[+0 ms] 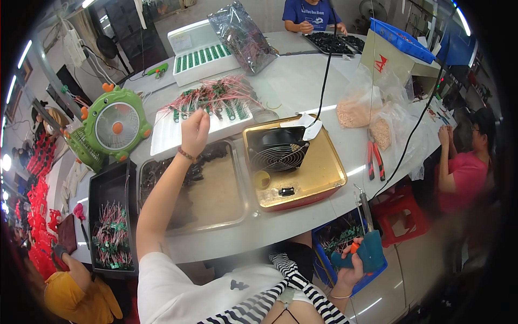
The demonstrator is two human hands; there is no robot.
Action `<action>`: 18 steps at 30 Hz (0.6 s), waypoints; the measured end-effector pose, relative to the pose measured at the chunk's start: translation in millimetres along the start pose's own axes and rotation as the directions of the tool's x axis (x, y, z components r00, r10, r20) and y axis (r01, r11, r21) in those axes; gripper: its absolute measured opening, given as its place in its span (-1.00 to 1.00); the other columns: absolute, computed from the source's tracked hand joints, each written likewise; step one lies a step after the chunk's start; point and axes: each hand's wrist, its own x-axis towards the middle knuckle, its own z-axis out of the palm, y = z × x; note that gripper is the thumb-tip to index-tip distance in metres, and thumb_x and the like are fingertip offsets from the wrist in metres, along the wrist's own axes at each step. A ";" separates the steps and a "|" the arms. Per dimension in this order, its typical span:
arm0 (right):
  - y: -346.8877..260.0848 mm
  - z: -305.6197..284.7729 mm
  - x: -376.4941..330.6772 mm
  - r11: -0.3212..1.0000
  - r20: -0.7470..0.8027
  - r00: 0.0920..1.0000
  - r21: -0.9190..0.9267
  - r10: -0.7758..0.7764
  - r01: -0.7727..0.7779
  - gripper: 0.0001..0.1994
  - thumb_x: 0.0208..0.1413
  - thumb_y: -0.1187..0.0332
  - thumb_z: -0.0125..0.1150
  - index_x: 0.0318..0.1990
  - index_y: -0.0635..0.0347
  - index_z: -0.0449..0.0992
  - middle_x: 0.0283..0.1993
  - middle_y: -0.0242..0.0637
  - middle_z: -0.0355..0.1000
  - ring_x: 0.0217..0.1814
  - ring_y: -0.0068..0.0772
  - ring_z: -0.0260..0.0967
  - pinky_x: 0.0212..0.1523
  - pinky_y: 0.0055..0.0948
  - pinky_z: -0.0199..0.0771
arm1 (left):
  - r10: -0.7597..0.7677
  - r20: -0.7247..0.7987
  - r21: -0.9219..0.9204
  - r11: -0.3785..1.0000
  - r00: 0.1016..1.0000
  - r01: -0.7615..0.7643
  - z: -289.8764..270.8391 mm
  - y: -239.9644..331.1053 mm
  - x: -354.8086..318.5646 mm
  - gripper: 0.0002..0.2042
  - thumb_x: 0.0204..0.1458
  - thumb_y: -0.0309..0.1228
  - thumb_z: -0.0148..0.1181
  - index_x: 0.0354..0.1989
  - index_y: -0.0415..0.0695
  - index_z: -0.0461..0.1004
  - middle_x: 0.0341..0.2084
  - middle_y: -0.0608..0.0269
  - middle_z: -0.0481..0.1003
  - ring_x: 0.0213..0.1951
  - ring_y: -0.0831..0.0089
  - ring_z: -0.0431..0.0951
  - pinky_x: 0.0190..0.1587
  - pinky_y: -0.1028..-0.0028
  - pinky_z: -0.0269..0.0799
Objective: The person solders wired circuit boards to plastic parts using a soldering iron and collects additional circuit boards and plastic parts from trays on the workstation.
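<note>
My left hand [195,131] is closed above a white foam tray [164,141] of green circuit boards with pink wires [216,97]; what its fingers hold, if anything, is hidden. At the lower right, my right hand [350,268] grips a teal soldering gun [371,252], its metal tip pointing up and away. Below the gun is a blue bin [322,258] with wired boards inside. Between my hands sits a gold-coloured tray [324,178]. It holds a black fan with a wire grille [278,156] and a small black part [286,191].
A metal tray of black parts [216,208] and a black tray of wired boards [129,181] lie to the left. Behind them stands a green toy-shaped fan [117,127]. Red-handled pliers [374,160] lie near plastic bags [353,110]. A black cable hangs down at right. Co-workers sit around.
</note>
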 end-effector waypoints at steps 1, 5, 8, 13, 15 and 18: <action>-0.8 -0.6 0.4 1.000 0.003 1.000 0.002 0.002 -0.002 -0.56 -0.15 0.39 0.06 -0.04 0.36 0.32 -0.06 -0.14 0.29 -0.36 -0.44 0.32 -0.41 -0.54 0.31 | -0.001 -0.001 0.004 1.000 1.000 0.001 -0.5 -10.3 -3.5 -0.81 0.06 -0.41 -0.05 -0.52 -0.26 0.34 -0.69 0.04 0.34 -0.62 0.22 0.37 -0.50 0.37 0.25; 0.0 -1.4 -1.4 0.999 -0.015 0.999 0.019 0.030 -0.030 -0.56 -0.15 0.40 0.06 -0.04 0.36 0.33 -0.06 -0.14 0.29 -0.35 -0.44 0.32 -0.42 -0.53 0.31 | -0.295 0.427 0.413 0.905 0.855 0.106 -8.9 -36.3 -11.2 -0.73 0.01 -0.29 -0.05 -0.52 -0.29 0.38 -0.56 -0.16 0.40 -0.45 -0.09 0.40 -0.37 0.19 0.30; -0.4 -1.0 -0.1 0.999 -0.015 0.999 0.017 0.035 -0.034 -0.56 -0.15 0.40 0.05 -0.03 0.36 0.32 -0.07 -0.14 0.29 -0.35 -0.44 0.32 -0.42 -0.53 0.31 | -0.169 0.526 0.269 0.963 0.834 0.025 -10.9 3.3 -7.2 -0.76 -0.02 -0.32 -0.04 -0.54 -0.27 0.38 -0.58 -0.10 0.41 -0.47 -0.06 0.41 -0.37 0.20 0.32; 0.0 -1.6 -2.6 0.999 -0.023 0.999 0.027 0.043 -0.043 -0.56 -0.14 0.40 0.04 -0.02 0.36 0.32 -0.07 -0.15 0.29 -0.35 -0.44 0.31 -0.42 -0.54 0.30 | -0.073 0.678 0.262 0.954 0.732 -0.148 -14.9 46.7 -7.4 -0.81 -0.09 -0.35 -0.01 -0.54 -0.24 0.41 -0.62 -0.04 0.42 -0.50 0.01 0.42 -0.40 0.21 0.33; 1.3 -1.6 -3.8 1.000 -0.002 1.000 0.007 0.021 -0.021 -0.55 -0.13 0.39 0.03 -0.01 0.36 0.31 -0.07 -0.15 0.29 -0.35 -0.45 0.31 -0.42 -0.54 0.29 | -0.042 0.745 0.175 0.975 0.665 -0.135 -21.3 39.1 -9.2 -0.83 -0.09 -0.40 0.03 -0.54 -0.27 0.40 -0.70 0.01 0.38 -0.63 0.14 0.37 -0.49 0.33 0.31; 0.4 -1.3 -4.1 0.999 -0.019 0.999 -0.003 0.046 -0.046 -0.55 -0.13 0.39 0.03 -0.01 0.37 0.30 -0.07 -0.15 0.28 -0.35 -0.45 0.30 -0.41 -0.55 0.29 | -0.110 0.695 0.174 0.985 0.710 -0.017 -27.0 26.8 -9.1 -0.81 -0.04 -0.40 0.01 -0.53 -0.29 0.41 -0.72 0.07 0.36 -0.64 0.33 0.39 -0.49 0.37 0.29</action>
